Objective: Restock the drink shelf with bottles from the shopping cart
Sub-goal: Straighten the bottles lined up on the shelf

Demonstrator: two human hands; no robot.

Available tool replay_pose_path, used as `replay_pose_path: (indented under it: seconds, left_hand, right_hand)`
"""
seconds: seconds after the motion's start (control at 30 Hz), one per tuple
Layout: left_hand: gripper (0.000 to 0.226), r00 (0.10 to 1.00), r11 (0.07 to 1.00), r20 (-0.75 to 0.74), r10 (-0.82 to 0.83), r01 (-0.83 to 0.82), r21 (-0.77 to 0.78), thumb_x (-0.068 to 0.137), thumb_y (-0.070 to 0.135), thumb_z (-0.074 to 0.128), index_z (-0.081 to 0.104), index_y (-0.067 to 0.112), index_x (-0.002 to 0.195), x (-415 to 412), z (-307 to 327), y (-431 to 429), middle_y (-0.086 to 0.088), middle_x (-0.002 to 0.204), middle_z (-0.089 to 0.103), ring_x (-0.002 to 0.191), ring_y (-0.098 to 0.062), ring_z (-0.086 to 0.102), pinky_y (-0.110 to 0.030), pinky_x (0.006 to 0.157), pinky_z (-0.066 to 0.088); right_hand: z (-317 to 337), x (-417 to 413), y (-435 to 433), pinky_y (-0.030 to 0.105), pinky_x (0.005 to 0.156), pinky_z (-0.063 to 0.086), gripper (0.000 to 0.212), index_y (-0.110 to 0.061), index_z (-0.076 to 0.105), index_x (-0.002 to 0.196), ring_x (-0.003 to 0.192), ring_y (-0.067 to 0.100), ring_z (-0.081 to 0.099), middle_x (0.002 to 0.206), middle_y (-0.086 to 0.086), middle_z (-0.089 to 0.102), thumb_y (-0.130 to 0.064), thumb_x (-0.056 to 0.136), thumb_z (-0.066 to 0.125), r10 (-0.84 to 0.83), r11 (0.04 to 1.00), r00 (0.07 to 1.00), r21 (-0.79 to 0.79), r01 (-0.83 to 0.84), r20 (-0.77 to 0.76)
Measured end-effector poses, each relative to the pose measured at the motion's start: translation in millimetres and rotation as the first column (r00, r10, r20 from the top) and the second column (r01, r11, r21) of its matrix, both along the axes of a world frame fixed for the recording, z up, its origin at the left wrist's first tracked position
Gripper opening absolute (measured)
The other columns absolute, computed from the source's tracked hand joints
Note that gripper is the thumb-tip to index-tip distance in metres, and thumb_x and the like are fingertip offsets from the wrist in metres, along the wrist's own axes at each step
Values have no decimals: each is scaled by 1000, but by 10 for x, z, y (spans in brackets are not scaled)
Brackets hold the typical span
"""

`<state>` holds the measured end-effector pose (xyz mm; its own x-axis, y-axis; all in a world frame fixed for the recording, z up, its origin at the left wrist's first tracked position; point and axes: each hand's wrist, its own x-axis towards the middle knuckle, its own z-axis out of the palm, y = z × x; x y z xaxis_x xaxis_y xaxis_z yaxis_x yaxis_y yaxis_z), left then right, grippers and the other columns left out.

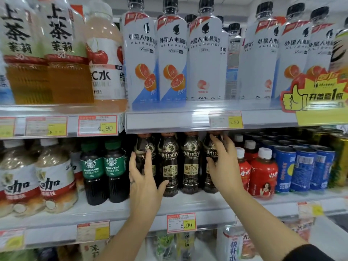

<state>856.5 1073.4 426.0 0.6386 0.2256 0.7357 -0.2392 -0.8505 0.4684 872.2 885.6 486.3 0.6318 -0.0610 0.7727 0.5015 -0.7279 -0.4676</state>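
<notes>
**Middle shelf.** Four dark brown plastic coffee bottles with black-and-gold labels stand upright in a row at the front of the white metal middle shelf [188, 205]. They stand close together side by side, under the price rail of the shelf above.

**Left hand.** The left hand [145, 183] grips the leftmost coffee bottle [143, 146]. The fingers run up its front and left side. The thumb reaches right across the foot of the second coffee bottle [170, 166]. The bottle's base is hidden behind the palm, so it cannot be told whether it rests on the shelf.

**Right hand.** The right hand [226, 166] grips the rightmost coffee bottle [210, 152]. The fingers curl round its shoulder and the thumb presses on the label side. This bottle stands just beside the third coffee bottle [191, 164], its foot on the shelf.

**Neighbouring stock.**
- Left of the row stand two dark bottles with green Americano labels [92, 172].
- Right of the row stand red-labelled bottles with white caps [263, 174], then blue drink cans [305, 170].
- Tall white electrolyte-water bottles with black caps [141, 53] fill the shelf above.
- A red-and-yellow price tag reading 6.00 [181, 223] sits on the middle shelf's front edge, below the coffee row.
</notes>
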Motion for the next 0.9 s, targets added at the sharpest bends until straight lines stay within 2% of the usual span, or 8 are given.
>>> replay_pose_path:
  seconds: [0.1, 0.2, 0.27, 0.33, 0.43, 0.6, 0.73, 0.9]
  left_hand:
    - [108, 999, 998, 34, -41, 43, -45, 75, 24, 76, -5, 42, 144, -26, -6, 30, -9, 153, -1, 135, -40, 28, -48, 90, 50]
    - [102, 995, 980, 44, -85, 92, -174, 78, 20, 74, 1, 29, 148, -66, -16, 92, -8, 153, 10, 136, -29, 31, -36, 94, 44]
    - [98, 994, 955, -10, -106, 99, -280, 80, 22, 71, 2, 27, 149, -89, -12, 147, -7, 152, 20, 133, -23, 35, -26, 91, 36]
    - [93, 988, 939, -87, -126, 91, -333, 81, 25, 70, 7, 25, 149, -78, -1, 197, -6, 149, 31, 131, -21, 39, -27, 92, 36]
    - [80, 977, 929, -152, -151, 88, -360, 82, 23, 70, 23, 19, 146, -40, 27, 266, -6, 142, 42, 128, -21, 43, -28, 97, 37]
    - [69, 959, 893, -182, -216, 118, -435, 84, 12, 67, 30, 12, 143, -35, 70, 327, -6, 134, 51, 121, -19, 49, -24, 94, 37]
    - [62, 936, 878, -201, -287, 173, -446, 88, 9, 61, 29, 12, 141, -43, 77, 372, -2, 128, 52, 103, -7, 48, -20, 86, 36]
    - [63, 906, 862, -238, -351, 213, -459, 90, 8, 58, 24, 12, 143, -3, 87, 424, -5, 132, 52, 113, -15, 52, -32, 98, 43]
  right_hand:
    - [-146, -176, 212, 34, 111, 29, 55, -18, 49, 132, 133, 20, 34, 142, 10, 39, -8, 81, 66, 65, 998, 986, -26, -62, 157]
    - [-307, -294, 577, 32, 96, 47, 51, -21, 48, 132, 108, 7, 54, 125, -6, 54, -18, 85, 65, 280, 959, 953, 83, -271, -115]
    - [-413, -236, 711, 31, 86, 51, 53, -20, 46, 134, 94, 5, 57, 120, -6, 56, -21, 84, 65, 267, 958, 939, 164, -235, -216]
    - [-491, -191, 801, 25, 82, 51, 57, -18, 43, 136, 84, 4, 58, 117, -2, 58, -21, 84, 65, 244, 955, 940, 229, -190, -239]
    - [-590, -185, 913, 26, 77, 51, 65, -18, 34, 142, 75, 10, 58, 97, 5, 63, -19, 84, 65, 239, 943, 926, 296, -150, -292]
    - [-607, -128, 988, 38, 93, 49, 58, -14, 41, 137, 101, 24, 60, 126, 1, 52, -14, 84, 65, 144, 947, 958, 315, -60, -250]
    - [-614, -138, 1046, 31, 85, 50, 56, -15, 41, 138, 98, 22, 60, 126, 0, 49, -20, 87, 63, 66, 961, 959, 275, 13, -274]
    - [-609, -154, 1100, 23, 80, 43, 54, -17, 42, 137, 108, 18, 56, 131, -2, 47, -23, 88, 62, -30, 960, 958, 259, 108, -285]
